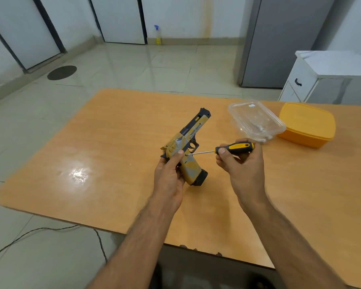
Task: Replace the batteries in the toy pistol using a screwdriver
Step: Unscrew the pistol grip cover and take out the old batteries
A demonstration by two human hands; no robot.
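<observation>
An orange wood-grain table fills the middle of the frame, its near edge chipped at lower centre and a bright glare patch on its left half. At upper right, a clear plastic container sits on the tabletop, touching or just overlapping a closed yellow plastic box at the right edge
</observation>
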